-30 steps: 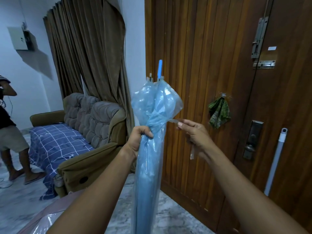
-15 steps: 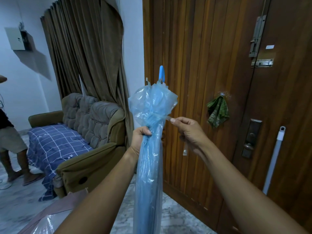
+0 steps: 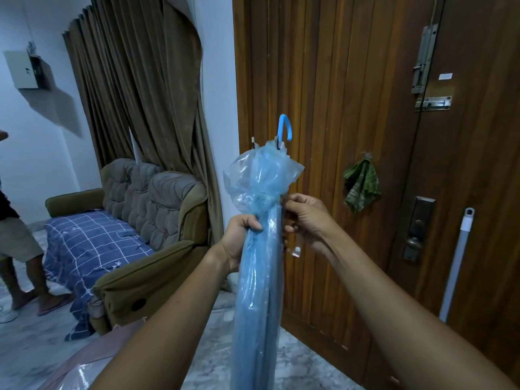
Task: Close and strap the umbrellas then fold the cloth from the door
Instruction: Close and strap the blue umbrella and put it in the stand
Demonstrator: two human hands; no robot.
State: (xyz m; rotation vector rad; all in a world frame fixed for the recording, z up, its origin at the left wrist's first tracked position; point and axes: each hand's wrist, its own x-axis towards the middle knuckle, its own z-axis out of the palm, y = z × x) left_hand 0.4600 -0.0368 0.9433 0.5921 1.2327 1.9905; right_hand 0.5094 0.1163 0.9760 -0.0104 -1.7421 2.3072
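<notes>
Blue translucent plastic umbrella (image 3: pixel 259 277), closed, held upright just in front of the brown slatted wooden door (image 3: pixel 323 80), curved blue hook handle (image 3: pixel 282 128) uppermost. Gripped round the gathered canopy by the left hand (image 3: pixel 239 237), fingers curled tight on the side away from the door. Pinched on the door side by the right hand (image 3: pixel 306 218), thumb and fingers bunched at the waist of the folds and touching the plastic. Both hands close together, one either side of the shaft. Dangling just below the right hand: a small clear strap tab (image 3: pixel 297 250) with a pale snap, not yet fastened by the look of it. Hanging on the door, beyond the right hand: the crumpled green patterned cloth (image 3: pixel 361 187), untouched. Well away from the door, at the bottom edge of view: a pinkish translucent sheet (image 3: pixel 84 361), possibly a second umbrella; cannot tell.

Judged to be mid-strapping. Risks from here:
- Slackening the left grip before closing the snap, and so freeing the slick folds, loose and puffed out above the waist.
- Pulling the thin tab too hard and tearing it at its root.
- Wrapping over uneven folds and ending short of the snap.
- Swinging the long lower end, out of view, into the door or the white pole (image 3: pixel 455 263) leaning against it, and knocking that over.
</notes>
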